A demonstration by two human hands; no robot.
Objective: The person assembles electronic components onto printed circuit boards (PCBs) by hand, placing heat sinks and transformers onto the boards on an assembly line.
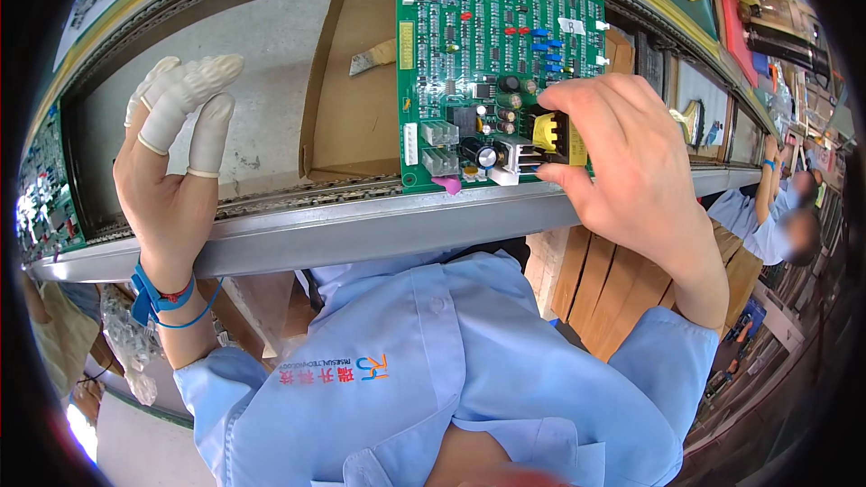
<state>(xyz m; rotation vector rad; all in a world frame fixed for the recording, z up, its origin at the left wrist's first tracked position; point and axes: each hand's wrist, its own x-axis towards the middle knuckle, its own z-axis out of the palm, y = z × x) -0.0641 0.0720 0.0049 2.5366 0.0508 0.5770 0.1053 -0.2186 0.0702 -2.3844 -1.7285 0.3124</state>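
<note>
A green circuit board (pixel 478 27) lies across the conveyor rails in front of me, packed with small parts. My right hand (pixel 631 162) pinches a yellow and black transformer (pixel 555 137) at the board's near right corner, touching the board. My left hand (pixel 176 153) is raised above the near metal rail (pixel 361 230) to the left, fingers up and apart, holding nothing. White finger cots cover its fingertips, and a blue wrist strap with a cord (pixel 153 298) circles that wrist.
Another green board (pixel 41 189) sits on the line at far left. A cardboard piece (pixel 361 99) lies under the rails. Another person in a blue shirt (pixel 767 216) works at the right. Clear bags (pixel 135 352) hang below the rail.
</note>
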